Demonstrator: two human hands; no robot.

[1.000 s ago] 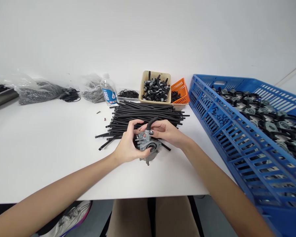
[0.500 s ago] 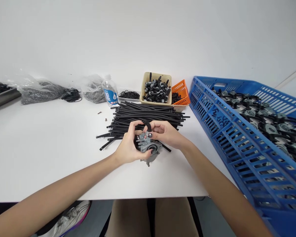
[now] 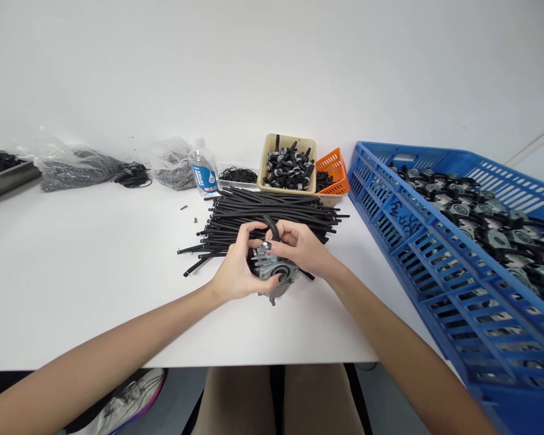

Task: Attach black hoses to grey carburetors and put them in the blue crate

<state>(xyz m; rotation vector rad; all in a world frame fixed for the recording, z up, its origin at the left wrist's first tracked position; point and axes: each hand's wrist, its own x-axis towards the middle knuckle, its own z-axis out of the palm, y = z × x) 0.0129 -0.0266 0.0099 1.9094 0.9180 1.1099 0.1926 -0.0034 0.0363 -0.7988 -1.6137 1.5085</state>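
Observation:
A silver-grey metal carburetor (image 3: 266, 261) is held just above the near edge of the pile of black hoses (image 3: 263, 208), its round bore facing me. My left hand (image 3: 238, 266) wraps its left side, thumb low across the front and fingers behind the top. On top of the carburetor sits a metal cap with a curved black rubber boot (image 3: 272, 227). My right hand (image 3: 301, 244) pinches that cap and the base of the boot between thumb and fingers. The fingers partly hide where cap and body meet.
Behind the hoses stand a cream bin (image 3: 311, 151) of similar booted caps, an orange basket (image 3: 341, 172) of small black parts and a water bottle (image 3: 204, 172). A large blue crate (image 3: 408, 241) of carburetors fills the right. Bags of small parts (image 3: 79, 169) lie back left.
My right thumb and fingers have shifted slightly around the cap, and the boot now leans up and left. My left hand keeps the carburetor in the same place.

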